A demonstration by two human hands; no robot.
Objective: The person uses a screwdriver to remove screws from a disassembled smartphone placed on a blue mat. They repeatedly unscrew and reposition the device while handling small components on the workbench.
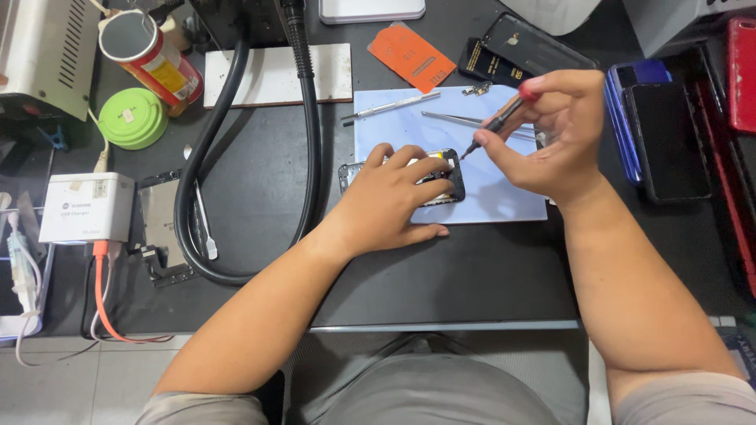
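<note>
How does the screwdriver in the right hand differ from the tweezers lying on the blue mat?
The screwdriver is black with a red cap; the tweezers are bare silver metal. The screwdriver is held tilted in the right hand, tip down toward the opened phone; the tweezers lie flat, untouched. Both are slim tools over the blue mat.
</note>
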